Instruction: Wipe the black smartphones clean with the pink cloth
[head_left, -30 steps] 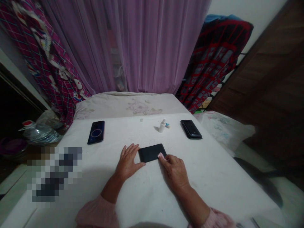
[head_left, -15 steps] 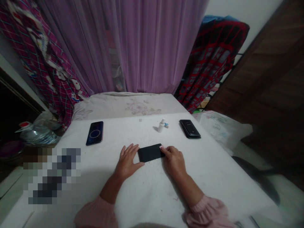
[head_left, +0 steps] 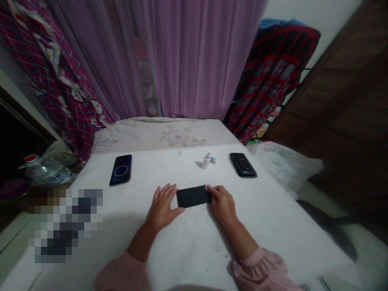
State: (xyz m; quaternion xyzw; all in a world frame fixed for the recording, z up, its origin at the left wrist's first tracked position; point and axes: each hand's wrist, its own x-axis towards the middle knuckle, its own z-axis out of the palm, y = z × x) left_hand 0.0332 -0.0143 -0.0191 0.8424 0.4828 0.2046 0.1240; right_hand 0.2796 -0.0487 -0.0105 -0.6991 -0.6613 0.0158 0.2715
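Observation:
A dark smartphone (head_left: 194,196) lies crosswise on the white-covered table, its black face up. At its left end is my left hand (head_left: 162,206), with the thumb at the lower edge and the fingertips at the upper left corner, holding it in place. My right hand (head_left: 223,204) is closed over the phone's right end. Between its fingertips, by the upper right corner, shows a bit of a small pink cloth-like piece (head_left: 207,186); most of it is hidden.
Beyond my hands stands a small white spray bottle (head_left: 205,161) with a blue-and-white item (head_left: 212,160) beside it. A blue phone (head_left: 121,170) lies on the left, and black phone-like items (head_left: 243,165) lie stacked on the right. A pixelated patch (head_left: 68,226) hides the left edge.
My right fingers have shifted slightly at the phone's right end, and less of the pink piece shows. The phone has moved very slightly. My left hand stays nearly still.

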